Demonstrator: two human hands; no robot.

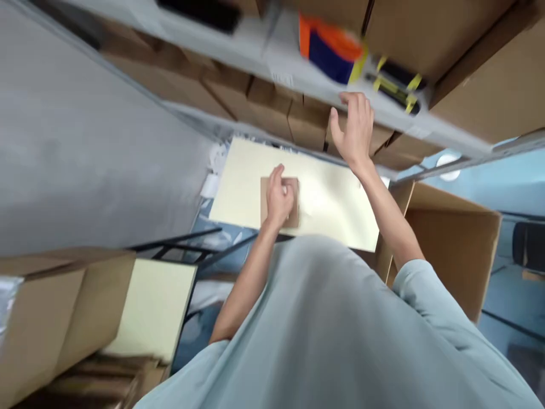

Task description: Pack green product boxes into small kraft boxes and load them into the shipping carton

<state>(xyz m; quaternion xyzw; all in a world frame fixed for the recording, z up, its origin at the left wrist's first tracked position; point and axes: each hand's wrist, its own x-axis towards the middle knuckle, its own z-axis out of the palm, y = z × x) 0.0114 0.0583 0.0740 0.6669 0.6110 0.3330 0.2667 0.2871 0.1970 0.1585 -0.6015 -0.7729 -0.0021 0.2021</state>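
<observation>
My left hand point(280, 199) is over a small flat brown cardboard box point(291, 219) on the pale cream tabletop point(336, 196). Its fingers are loosely bent and apart; whether they press on the box is unclear. My right hand point(356, 129) is raised by the front edge of the grey shelf point(272, 57), thumb apart from the fingers, holding nothing. Close above it on the shelf lie black-and-yellow tools point(394, 94), perhaps cutters, blurred. Beside them is an orange, dark blue and yellow packet point(332, 51).
Brown boxes point(266, 108) line the space behind the shelf edge. A large open carton point(451, 250) stands right of the table. Cardboard boxes point(63, 307) and a pale board point(149, 307) are at lower left. A grey wall point(93, 142) rises on the left.
</observation>
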